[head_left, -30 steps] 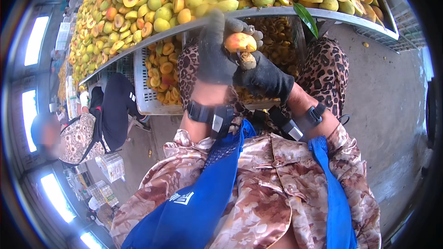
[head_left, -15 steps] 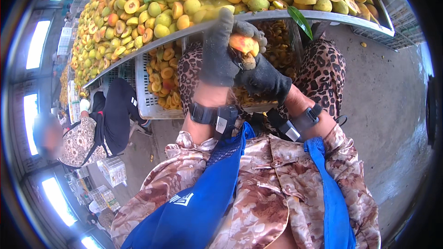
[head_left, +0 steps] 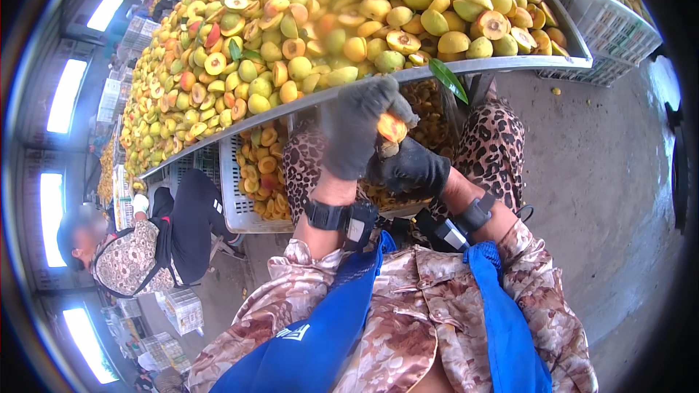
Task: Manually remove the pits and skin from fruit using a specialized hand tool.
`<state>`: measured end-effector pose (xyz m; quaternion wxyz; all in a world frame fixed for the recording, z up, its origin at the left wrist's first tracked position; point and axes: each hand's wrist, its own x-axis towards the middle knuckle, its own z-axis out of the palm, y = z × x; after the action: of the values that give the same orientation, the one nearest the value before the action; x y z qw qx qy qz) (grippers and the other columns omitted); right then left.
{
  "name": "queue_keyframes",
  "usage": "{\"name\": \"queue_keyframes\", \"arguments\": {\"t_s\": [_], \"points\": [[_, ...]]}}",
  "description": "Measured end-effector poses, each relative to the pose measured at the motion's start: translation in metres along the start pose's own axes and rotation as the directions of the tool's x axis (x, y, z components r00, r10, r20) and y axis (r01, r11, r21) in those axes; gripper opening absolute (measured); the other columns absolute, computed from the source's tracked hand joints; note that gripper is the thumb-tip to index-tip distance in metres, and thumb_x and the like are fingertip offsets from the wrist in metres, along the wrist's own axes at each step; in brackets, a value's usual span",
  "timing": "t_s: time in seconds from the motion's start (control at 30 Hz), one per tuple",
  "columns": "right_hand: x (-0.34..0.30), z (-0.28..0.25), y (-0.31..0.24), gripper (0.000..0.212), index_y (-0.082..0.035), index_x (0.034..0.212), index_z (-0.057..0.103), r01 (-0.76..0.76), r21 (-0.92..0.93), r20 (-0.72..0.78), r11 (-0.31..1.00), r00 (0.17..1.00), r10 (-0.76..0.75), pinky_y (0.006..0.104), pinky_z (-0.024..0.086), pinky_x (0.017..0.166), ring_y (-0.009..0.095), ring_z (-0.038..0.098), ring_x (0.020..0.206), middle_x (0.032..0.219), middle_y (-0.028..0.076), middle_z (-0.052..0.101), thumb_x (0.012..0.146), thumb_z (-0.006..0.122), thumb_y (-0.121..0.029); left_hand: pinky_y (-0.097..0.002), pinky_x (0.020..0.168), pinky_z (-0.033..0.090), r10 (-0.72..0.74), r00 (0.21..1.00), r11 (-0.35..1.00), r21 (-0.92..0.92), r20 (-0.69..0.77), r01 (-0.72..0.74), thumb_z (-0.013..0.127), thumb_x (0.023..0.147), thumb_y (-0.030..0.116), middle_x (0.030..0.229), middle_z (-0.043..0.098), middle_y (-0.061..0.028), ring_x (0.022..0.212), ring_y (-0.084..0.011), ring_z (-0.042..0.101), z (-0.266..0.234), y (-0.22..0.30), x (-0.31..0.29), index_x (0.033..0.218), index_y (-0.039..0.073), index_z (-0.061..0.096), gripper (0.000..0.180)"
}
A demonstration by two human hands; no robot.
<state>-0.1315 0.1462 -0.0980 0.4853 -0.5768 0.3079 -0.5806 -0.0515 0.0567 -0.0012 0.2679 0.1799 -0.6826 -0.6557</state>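
Observation:
Both of my hands wear dark gloves and meet in front of my knees, below the rim of a fruit-heaped table. My left hand [head_left: 355, 127] is closed round a yellow-orange peach piece [head_left: 392, 128], its cut flesh facing up. Just below it, my right hand [head_left: 413, 169] is closed, its fingers curled against the left hand. A small brownish tip shows between the hands; whether it is a bare fingertip, a pit or a tool I cannot tell. Under the hands stands a white crate [head_left: 234, 207] with peach halves in it.
A metal-rimmed table [head_left: 520, 63] bears a large heap of whole and halved peaches [head_left: 298, 68]. A green leaf [head_left: 448, 80] hangs over its rim. White crates [head_left: 615, 29] with fruit stand at the far right. At left, another person [head_left: 138, 255] sits by the table.
My view has shifted, so the table and crates sit differently. Both hands stay together; the peach piece has turned and is more covered by the left fingers.

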Motion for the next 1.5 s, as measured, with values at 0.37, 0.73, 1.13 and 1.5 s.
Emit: {"name": "queue_keyframes", "arguments": {"t_s": [0.37,0.73,1.13,1.5], "points": [[0.008,0.019,0.006,0.050,-0.002,0.126,0.057,0.125,-0.200,-0.103,0.972,0.984,-0.148,0.0319,0.047,0.098,0.016,0.056,0.110,0.122,0.005,0.061,0.079,0.073,-0.005,-0.0304,0.069,0.052,0.303,0.950,0.815,0.537,-0.077,-0.216,0.059,0.100,0.032,0.073,0.070,-0.0078,0.068,-0.0180,0.066,0.017,0.024,-0.032,0.080,-0.002,0.068,0.041],[0.003,0.011,-0.017,0.038,-0.005,0.117,0.063,-0.187,-0.115,-0.008,0.976,0.982,0.188,0.0306,0.052,0.079,0.015,0.063,0.087,0.101,0.005,0.069,0.080,0.071,-0.009,-0.0355,0.067,0.055,0.040,0.997,0.973,0.223,0.064,-0.054,0.049,0.103,0.046,0.070,0.065,-0.0131,0.066,-0.0237,0.065,-0.006,0.020,-0.031,0.073,0.004,0.059,0.053],[0.013,0.028,-0.025,0.016,-0.014,0.091,0.073,-0.101,-0.817,-0.030,0.567,0.991,0.132,0.0470,0.054,0.070,0.040,0.067,0.078,0.082,0.019,0.069,0.078,0.069,-0.023,-0.0337,0.069,0.058,-0.335,0.920,0.763,-0.631,-0.203,0.139,0.052,0.103,0.043,0.086,0.069,-0.0127,0.073,-0.0255,0.068,-0.041,0.019,-0.074,0.095,0.006,0.061,0.039],[-0.006,0.008,-0.003,0.012,-0.009,0.085,0.070,-0.419,-0.785,-0.341,0.456,0.907,0.245,0.0450,0.052,0.066,0.041,0.066,0.076,0.077,0.019,0.067,0.076,0.065,-0.015,-0.0481,0.080,0.059,0.005,0.827,0.986,-0.137,-0.563,-0.100,0.056,0.100,0.045,0.094,0.068,-0.0146,0.093,-0.0353,0.068,-0.094,0.025,-0.092,0.096,0.006,0.060,0.040]]}}
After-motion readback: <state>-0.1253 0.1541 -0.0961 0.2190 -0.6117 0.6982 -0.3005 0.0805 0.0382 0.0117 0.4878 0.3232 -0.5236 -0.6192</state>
